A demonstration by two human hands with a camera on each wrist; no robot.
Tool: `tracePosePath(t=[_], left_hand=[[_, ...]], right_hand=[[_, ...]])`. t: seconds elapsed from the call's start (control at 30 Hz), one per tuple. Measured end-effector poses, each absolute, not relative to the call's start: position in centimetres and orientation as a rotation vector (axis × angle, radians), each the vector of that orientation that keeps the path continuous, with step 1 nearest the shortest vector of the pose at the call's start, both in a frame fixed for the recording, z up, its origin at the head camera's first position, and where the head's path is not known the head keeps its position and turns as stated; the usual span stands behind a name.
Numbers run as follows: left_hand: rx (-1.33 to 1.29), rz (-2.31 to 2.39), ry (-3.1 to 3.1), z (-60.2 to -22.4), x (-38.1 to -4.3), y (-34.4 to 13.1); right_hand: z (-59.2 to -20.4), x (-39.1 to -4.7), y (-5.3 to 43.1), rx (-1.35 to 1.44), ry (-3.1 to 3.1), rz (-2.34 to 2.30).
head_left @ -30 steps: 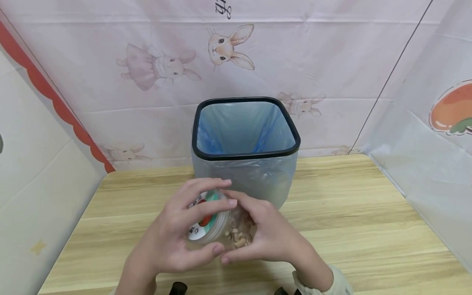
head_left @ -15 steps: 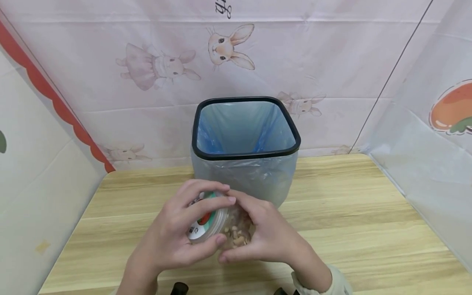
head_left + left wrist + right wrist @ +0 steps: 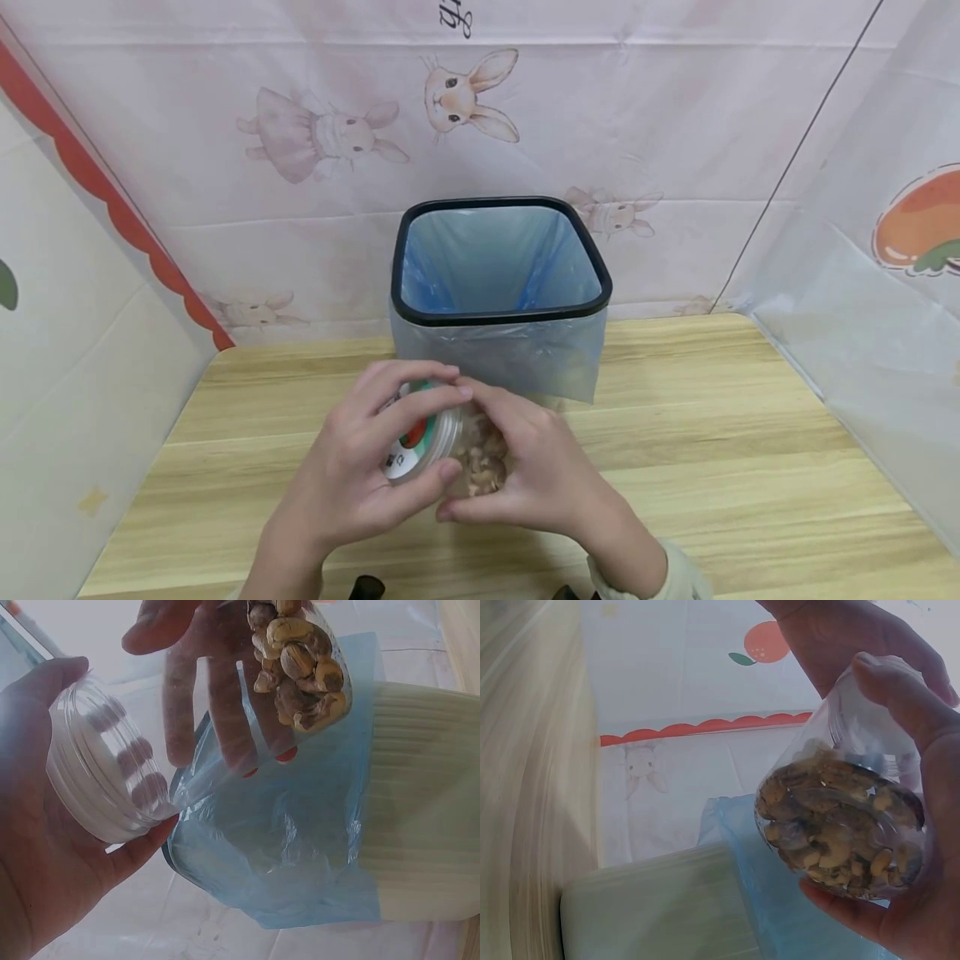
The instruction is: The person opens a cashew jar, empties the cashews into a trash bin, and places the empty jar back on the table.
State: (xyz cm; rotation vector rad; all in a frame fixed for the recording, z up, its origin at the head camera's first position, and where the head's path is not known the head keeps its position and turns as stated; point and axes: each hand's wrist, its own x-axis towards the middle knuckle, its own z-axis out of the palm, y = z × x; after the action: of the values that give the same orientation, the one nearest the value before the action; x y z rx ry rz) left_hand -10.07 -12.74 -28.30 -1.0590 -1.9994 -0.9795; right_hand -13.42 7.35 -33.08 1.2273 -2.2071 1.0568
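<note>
A clear plastic jar holds cashews and other nuts. It is tipped on its side above the wooden table, its top toward the left. My left hand grips the jar's lid, which bears a white and green label with a red picture. The body is held by my right hand, fingers and thumb curled round it. In the left wrist view the lid sits at the jar's mouth; whether it is screwed tight I cannot tell. The hands hide part of the jar.
Just behind the hands stands a bin with a black rim and a bluish liner bag. A patterned cloth wall rises behind it. Black tips show at the bottom edge. The wooden table extends to both sides.
Both hands have moved slightly up and left with the jar. The jar has turned a little, and the nuts have shifted inside it. Each hand keeps its grip.
</note>
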Motion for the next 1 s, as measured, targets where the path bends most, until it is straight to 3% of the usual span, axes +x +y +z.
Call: tracePosePath(t=[0.57, 1.0], left_hand=[[-0.855, -1.038, -1.980, -28.4, -10.2, -13.7], [-0.987, -1.241, -1.847, -28.9, -10.9, -14.7]], right_hand=[[-33.1, -13.7, 7.4, 1.129, -2.218, 1.051], [-32.9, -13.6, 7.6, 1.117, -2.234, 1.145]])
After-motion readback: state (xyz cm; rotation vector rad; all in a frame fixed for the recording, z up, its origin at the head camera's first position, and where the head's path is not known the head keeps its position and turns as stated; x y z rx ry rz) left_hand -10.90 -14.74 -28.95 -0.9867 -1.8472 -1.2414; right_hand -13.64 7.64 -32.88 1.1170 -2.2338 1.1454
